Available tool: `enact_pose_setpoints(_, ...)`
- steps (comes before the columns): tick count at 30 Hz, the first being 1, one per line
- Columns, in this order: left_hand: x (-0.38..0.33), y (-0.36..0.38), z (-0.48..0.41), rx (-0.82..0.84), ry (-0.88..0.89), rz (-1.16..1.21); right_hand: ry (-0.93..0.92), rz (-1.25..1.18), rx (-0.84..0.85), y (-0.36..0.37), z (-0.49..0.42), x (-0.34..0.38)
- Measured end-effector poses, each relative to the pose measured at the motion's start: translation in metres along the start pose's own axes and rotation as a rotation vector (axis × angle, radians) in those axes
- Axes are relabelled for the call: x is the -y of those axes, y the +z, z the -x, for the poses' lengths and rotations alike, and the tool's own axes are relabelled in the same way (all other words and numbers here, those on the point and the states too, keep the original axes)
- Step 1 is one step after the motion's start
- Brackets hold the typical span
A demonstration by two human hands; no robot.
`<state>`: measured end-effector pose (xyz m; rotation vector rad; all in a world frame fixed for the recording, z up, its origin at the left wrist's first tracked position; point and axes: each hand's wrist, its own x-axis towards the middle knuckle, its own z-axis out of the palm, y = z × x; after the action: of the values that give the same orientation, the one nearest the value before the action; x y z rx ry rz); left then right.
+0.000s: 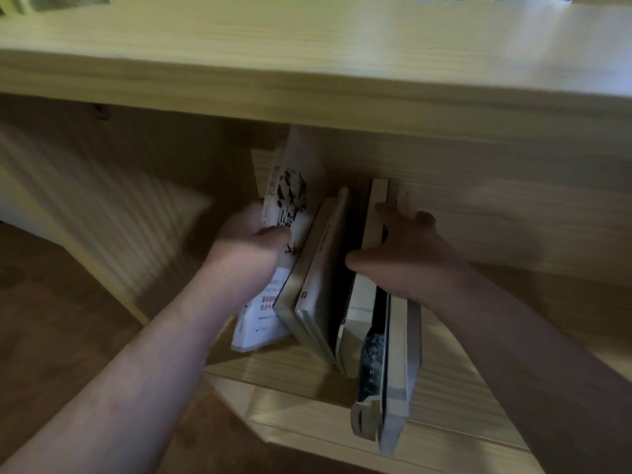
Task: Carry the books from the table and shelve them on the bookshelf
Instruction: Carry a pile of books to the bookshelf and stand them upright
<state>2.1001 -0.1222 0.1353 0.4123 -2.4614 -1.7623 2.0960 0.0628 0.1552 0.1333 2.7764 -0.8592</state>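
two hands (248, 242) (408, 260) on shelved books (321, 268)

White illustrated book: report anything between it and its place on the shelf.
Nothing visible blocks it. The left hand holds the white illustrated book already inside the shelf, at the row's left end; leaning books lie against its right side.

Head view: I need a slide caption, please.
Left hand grips a white book; right hand rests on books on the shelf.
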Motion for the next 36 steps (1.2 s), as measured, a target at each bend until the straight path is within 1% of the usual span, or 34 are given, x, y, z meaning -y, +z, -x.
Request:
enact_pose_setpoints(2, 0.006, 0.001, 0.009, -0.052, 0.02, 0.112, -0.002, 0.031, 0.002, 0.0, 0.001, 0.003)
enact_pose_setpoints(4, 0.015, 0.006, 0.019, -0.084, 0.059, 0.175, 0.002, 0.035, 0.025, 0.001, 0.001, 0.003)
enact_pose_setpoints(6, 0.025, 0.013, 0.027, -0.058, 0.115, 0.248, -0.01, 0.066, 0.036, 0.002, 0.001, 0.002)
enact_pose_setpoints(7, 0.028, 0.017, 0.029, -0.03, 0.131, 0.298, -0.027, 0.122, 0.018, 0.002, 0.0, 0.001)
enact_pose_setpoints(8, 0.032, 0.021, 0.03, 0.006, 0.143, 0.343, -0.073, 0.218, -0.02, 0.002, -0.001, 0.0)
enact_pose_setpoints(9, 0.035, 0.025, 0.03, 0.039, 0.15, 0.379, -0.174, 0.333, -0.066, 0.002, -0.002, 0.0)
enact_pose_setpoints(10, 0.037, 0.03, 0.03, 0.063, 0.153, 0.409, -0.318, 0.443, -0.093, 0.001, -0.005, 0.0)
enact_pose_setpoints(11, 0.039, 0.034, 0.03, 0.072, 0.154, 0.443, -0.457, 0.522, -0.055, -0.001, -0.007, 0.002)
enact_pose_setpoints(12, 0.041, 0.037, 0.03, 0.068, 0.153, 0.477, -0.556, 0.551, 0.022, -0.003, -0.009, 0.003)
enact_pose_setpoints(14, 0.043, 0.04, 0.03, 0.03, 0.152, 0.512, -0.646, 0.57, 0.175, -0.007, -0.013, 0.005)
enact_pose_setpoints(16, 0.045, 0.041, 0.029, 0.009, 0.155, 0.517, -0.715, 0.61, 0.214, -0.008, -0.02, 0.003)
enact_pose_setpoints(18, 0.048, 0.042, 0.028, 0.001, 0.164, 0.513, -0.683, 0.634, 0.229, -0.009, -0.024, 0.002)
enact_pose_setpoints(21, 0.054, 0.043, 0.022, -0.082, 0.239, 0.493, -0.637, 0.638, 0.235, -0.014, -0.028, -0.004)
enact_pose_setpoints(23, 0.059, 0.047, 0.011, -0.129, 0.233, 0.525, -0.625, 0.618, 0.242, -0.017, -0.027, -0.011)
enact_pose_setpoints(25, 0.067, 0.053, -0.004, -0.182, 0.245, 0.504, -0.618, 0.604, 0.226, -0.018, -0.026, -0.019)
enact_pose_setpoints(31, 0.1, 0.066, -0.037, -0.381, 0.455, 0.327, -0.658, 0.529, 0.086, -0.009, -0.031, -0.048)
enact_pose_setpoints(34, 0.112, 0.066, -0.041, -0.443, 0.476, 0.205, -0.667, 0.49, 0.047, -0.008, -0.034, -0.059)
enact_pose_setpoints(36, 0.116, 0.063, -0.044, -0.49, 0.456, 0.186, -0.662, 0.463, 0.022, -0.009, -0.034, -0.068)
